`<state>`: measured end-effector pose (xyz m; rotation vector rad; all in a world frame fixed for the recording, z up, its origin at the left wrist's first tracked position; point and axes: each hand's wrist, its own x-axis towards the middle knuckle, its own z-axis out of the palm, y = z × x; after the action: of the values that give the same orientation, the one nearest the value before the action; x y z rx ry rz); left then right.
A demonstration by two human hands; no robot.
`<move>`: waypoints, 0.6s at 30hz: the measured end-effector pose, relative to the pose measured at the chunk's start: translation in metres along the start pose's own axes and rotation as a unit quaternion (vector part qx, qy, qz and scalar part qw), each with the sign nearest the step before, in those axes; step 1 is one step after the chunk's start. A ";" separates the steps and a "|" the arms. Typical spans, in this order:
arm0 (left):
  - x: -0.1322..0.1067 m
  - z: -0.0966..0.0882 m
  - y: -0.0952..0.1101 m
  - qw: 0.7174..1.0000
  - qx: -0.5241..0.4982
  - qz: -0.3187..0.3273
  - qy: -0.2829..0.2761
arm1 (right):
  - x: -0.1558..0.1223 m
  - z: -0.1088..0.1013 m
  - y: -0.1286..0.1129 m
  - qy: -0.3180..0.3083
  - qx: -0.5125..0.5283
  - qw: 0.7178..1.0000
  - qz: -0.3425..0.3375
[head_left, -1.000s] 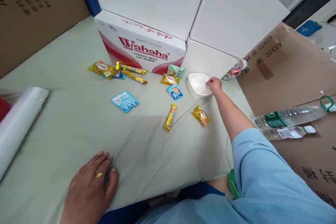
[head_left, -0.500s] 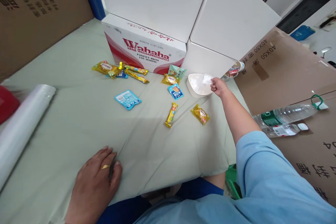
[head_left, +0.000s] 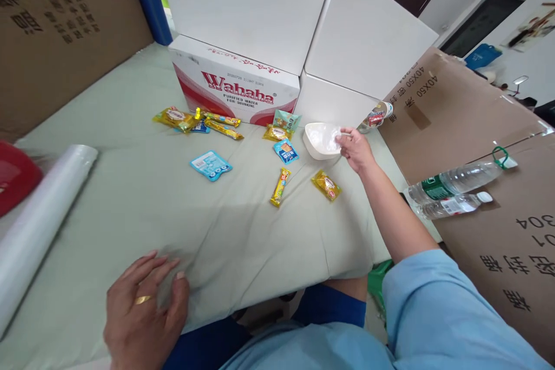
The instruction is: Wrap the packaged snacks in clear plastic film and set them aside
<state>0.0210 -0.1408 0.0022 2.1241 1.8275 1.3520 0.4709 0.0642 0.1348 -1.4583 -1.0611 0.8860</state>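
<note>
My right hand (head_left: 355,149) is at the right rim of a white plastic bowl (head_left: 313,149). Its thumb and fingertips are pinched on a clear, crinkly piece of plastic (head_left: 332,137) that shows inside the bowl; its exact kind is hard to make out. Near the table's front edge, my left hand (head_left: 145,306), with a gold ring, is open over the cloth, fingers loosely apart and holding nothing. In front of the bowl lie a yellow snack packet (head_left: 326,185) and a slim yellow snack stick (head_left: 280,187). Left of it are a blue packet (head_left: 286,151), a gold packet (head_left: 277,133) and a green packet (head_left: 287,121).
A Wahaha water carton (head_left: 238,89) and white boxes (head_left: 368,23) stand behind. More snacks lie left, including a light-blue pouch (head_left: 211,165) and a gold packet (head_left: 176,118). A plastic film roll (head_left: 47,225) lies far left. Bottles (head_left: 455,179) are at the right by cardboard.
My right hand has drawn slightly back toward me at the bowl's rim, still pinching the plastic. My left hand has shifted a little left and nearer, its fingers more spread. The view has turned slightly.
</note>
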 end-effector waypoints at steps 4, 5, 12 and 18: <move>0.011 -0.006 0.041 0.970 -0.161 -0.140 -0.119 | -0.093 0.031 0.020 -0.139 -0.022 0.990 -0.003; 0.016 -0.002 0.052 0.940 -0.218 -0.193 -0.176 | -0.115 0.039 0.027 -0.172 -0.027 0.985 0.005; 0.037 0.048 0.103 0.694 -0.516 -0.389 -0.318 | -0.216 0.084 0.067 -0.275 0.006 0.960 0.054; 0.025 0.053 0.101 0.624 -0.574 -0.440 -0.294 | -0.232 0.079 0.073 -0.260 0.031 0.965 0.009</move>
<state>0.1308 -0.1257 0.0375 0.6230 0.8979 0.8715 0.3320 -0.1316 0.0462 -1.2092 -1.3861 1.3475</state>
